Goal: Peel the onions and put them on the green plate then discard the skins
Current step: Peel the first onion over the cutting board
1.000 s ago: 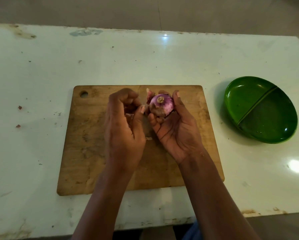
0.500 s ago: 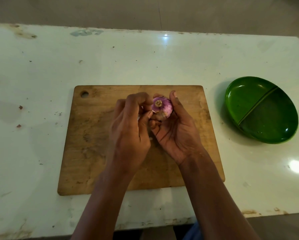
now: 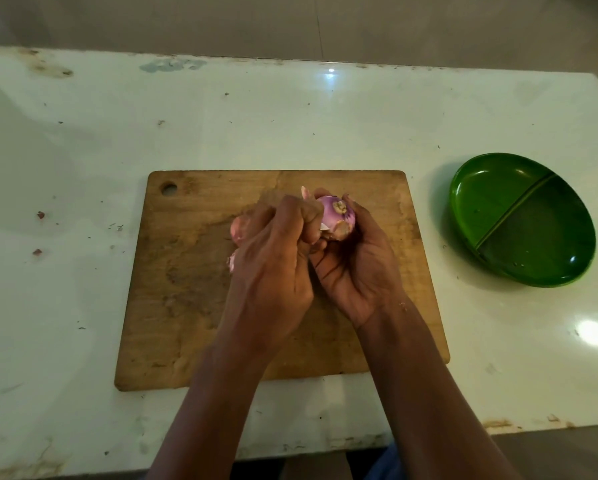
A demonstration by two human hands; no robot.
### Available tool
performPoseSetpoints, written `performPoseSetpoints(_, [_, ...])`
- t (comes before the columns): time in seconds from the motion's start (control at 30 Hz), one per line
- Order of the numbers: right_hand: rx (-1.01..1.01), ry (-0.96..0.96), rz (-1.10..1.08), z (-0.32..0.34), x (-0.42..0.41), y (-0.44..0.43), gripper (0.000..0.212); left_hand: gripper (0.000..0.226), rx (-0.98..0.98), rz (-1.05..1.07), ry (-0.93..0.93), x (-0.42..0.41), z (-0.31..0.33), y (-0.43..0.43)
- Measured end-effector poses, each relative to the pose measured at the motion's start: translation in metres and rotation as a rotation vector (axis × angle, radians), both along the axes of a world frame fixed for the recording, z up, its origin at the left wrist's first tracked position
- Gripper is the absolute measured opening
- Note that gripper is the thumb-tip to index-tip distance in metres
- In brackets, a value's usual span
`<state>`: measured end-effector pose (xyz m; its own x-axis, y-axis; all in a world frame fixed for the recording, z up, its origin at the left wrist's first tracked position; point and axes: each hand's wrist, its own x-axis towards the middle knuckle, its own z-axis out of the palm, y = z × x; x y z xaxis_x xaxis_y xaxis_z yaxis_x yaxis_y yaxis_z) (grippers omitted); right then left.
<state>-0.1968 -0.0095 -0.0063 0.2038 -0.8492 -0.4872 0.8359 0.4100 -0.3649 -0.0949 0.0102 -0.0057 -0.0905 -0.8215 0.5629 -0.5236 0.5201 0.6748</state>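
Cupping the onion [image 3: 337, 214] from below and from the right, the right grip [image 3: 356, 268] holds it just above the far middle of the board [image 3: 186, 289], fingers curled under it and thumb up along its right side. The onion is small and round, glossy purple-pink, with a tan root stub facing up and a brown patch of dry skin low on its front. The left grip [image 3: 273, 268] is balled tight against the onion's left side, knuckles up, thumb tip beside a pale flake [image 3: 324, 227] that stands off the bulb; whether it pinches that flake I cannot tell. A thin pink sliver [image 3: 304, 192] juts up behind its knuckles. A rounded pink lump [image 3: 238, 230] shows at the left edge of the left grip, partly hidden, onion or skin I cannot tell, and a pink scrap [image 3: 231, 263] shows just below it.

The board is worn brown wood with a round hole [image 3: 168, 188] in its far left corner. It lies on a glossy, pale green-white bench [image 3: 83, 150], speckled with dark crumbs, stained along the far edge and chipped along the near one. Two light glares sit on the bench. The plate [image 3: 491, 202], dark green and oval with a diagonal divider, sits well to the right of the board. Beyond the bench is a dull grey-brown floor [image 3: 429, 22].
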Motion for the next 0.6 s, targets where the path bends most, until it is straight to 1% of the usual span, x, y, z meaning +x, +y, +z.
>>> performPoseSetpoints(0.1, [0.036, -0.050, -0.050, 0.003, -0.003, -0.001, 0.023, 0.034, 0.015, -0.029, 0.021, 0.000, -0.001, 0.000])
performPoseSetpoints(0.17, [0.077, -0.115, -0.161, 0.005, -0.011, -0.004, 0.022, 0.042, 0.042, -0.018, 0.067, 0.002, 0.001, 0.000])
performPoseSetpoints(0.2, [0.094, -0.115, -0.216, 0.005, -0.016, -0.006, 0.022, 0.042, 0.058, -0.019, 0.110, 0.004, 0.004, 0.000])
performPoseSetpoints(0.27, [0.103, -0.101, -0.265, 0.005, -0.024, -0.009, 0.027, 0.030, 0.058, -0.009, 0.164, 0.006, 0.006, 0.001])
performPoseSetpoints(0.33, [0.106, -0.077, -0.243, 0.005, -0.025, -0.009, 0.031, 0.023, 0.041, 0.037, 0.127, 0.008, 0.005, 0.001])
performPoseSetpoints(0.5, [0.050, 0.007, -0.127, 0.002, -0.018, -0.008, 0.036, 0.017, 0.042, 0.128, -0.050, 0.012, 0.000, 0.001])
performPoseSetpoints(0.6, [0.011, 0.059, -0.079, 0.000, -0.017, -0.008, 0.036, 0.010, 0.064, 0.129, -0.061, 0.011, 0.000, 0.001])
